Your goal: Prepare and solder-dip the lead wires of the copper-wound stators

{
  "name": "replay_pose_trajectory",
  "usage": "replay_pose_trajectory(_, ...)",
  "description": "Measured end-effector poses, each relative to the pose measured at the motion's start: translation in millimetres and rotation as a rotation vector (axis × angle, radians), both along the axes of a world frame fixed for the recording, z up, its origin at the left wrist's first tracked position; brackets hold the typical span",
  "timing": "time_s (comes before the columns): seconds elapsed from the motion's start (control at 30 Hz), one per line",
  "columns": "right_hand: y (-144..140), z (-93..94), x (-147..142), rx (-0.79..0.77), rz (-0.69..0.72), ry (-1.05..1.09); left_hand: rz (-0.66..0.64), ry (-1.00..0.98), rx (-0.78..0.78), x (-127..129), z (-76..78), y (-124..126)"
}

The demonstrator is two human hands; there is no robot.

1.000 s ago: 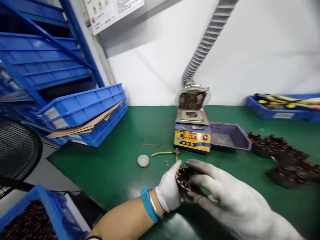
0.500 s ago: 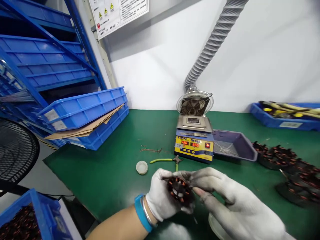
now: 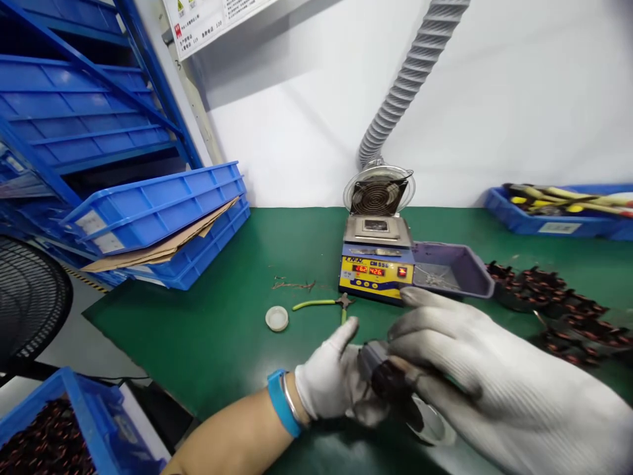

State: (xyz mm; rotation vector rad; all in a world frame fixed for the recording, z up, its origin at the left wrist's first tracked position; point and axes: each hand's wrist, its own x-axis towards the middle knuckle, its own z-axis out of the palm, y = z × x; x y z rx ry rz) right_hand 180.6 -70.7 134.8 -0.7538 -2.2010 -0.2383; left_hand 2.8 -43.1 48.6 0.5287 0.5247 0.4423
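One dark round wound stator with copper coils (image 3: 383,376) sits between your two hands, just above the green bench (image 3: 222,343) at the near edge, and it is largely hidden by your fingers, so its windings barely show. Your left hand (image 3: 331,389), in a white knit glove with a blue wristband behind it, cups the part from the left with the thumb raised and the fingers curled under it. Your right hand (image 3: 469,376), also gloved in white, closes over the part from the right and above, fingertips pressed to its top edge. Both hands are gripping this same piece. Just under your right hand lies a shallow clear round dish (image 3: 435,425). As a judgement, this piece is mid-handling: it is not over the yellow-and-blue solder pot with red digit display (image 3: 376,264) beyond your hands, nor on the heap of dark wound stators (image 3: 554,300) lying on the bench at your right. Whether that heap is finished or waiting work cannot be told. Near the pot lie green-handled side cutters (image 3: 326,305), a small white round cap (image 3: 277,318), scraps of copper wire (image 3: 291,285) and a purple plastic tray (image 3: 457,267). At the lower left, a blue plastic crate of copper-wound parts (image 3: 44,442) appears well filled, so plenty appears left to handle.
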Motion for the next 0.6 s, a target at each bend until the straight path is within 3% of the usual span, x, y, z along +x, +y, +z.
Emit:
replay_pose_trajectory(0.07, 2, 2.8, 2, 0.039, -0.013, -0.032, 0.048, -0.106, 0.075, -1, 5.7, -3)
replay_pose_trajectory(0.2, 1, 3.4, 5, 0.048, -0.050, -0.049, 0.536, -0.302, 0.106, -4, 13.9, 1)
replay_pose_trajectory(0.23, 0, 2.4, 4, 0.047, -0.047, -0.038, 0.571, -0.284, 0.086, -4, 12.1, 3)
replay_pose_trajectory(0.27, 0, 1.2, 2, 0.037, -0.035, -0.036, 0.514, -0.239, 0.057, -4, 8.5, 6)
replay_pose_trajectory(0.33, 0, -1.0, -1, 0.009, -0.002, -0.057, 0.226, -0.129, 0.003, -3, -2.3, 7)
replay_pose_trajectory(0.4, 2, -3.0, -2, -0.047, 0.010, -0.086, -0.036, -0.091, 0.039, -2, -13.4, 5)
replay_pose_trajectory(0.43, 3, -4.2, 0, -0.084, 0.013, -0.088, -0.085, -0.099, 0.089, -1, -17.4, 3)
replay_pose_trajectory(0.53, 2, -10.1, 15, -0.177, -0.074, 0.132, 0.005, -0.125, 0.202, -1, -21.7, -1)
replay_pose_trajectory(0.6, -1, -17.6, 30, -0.213, -0.231, 0.238, 0.050, -0.081, 0.206, -1, -20.8, 0)
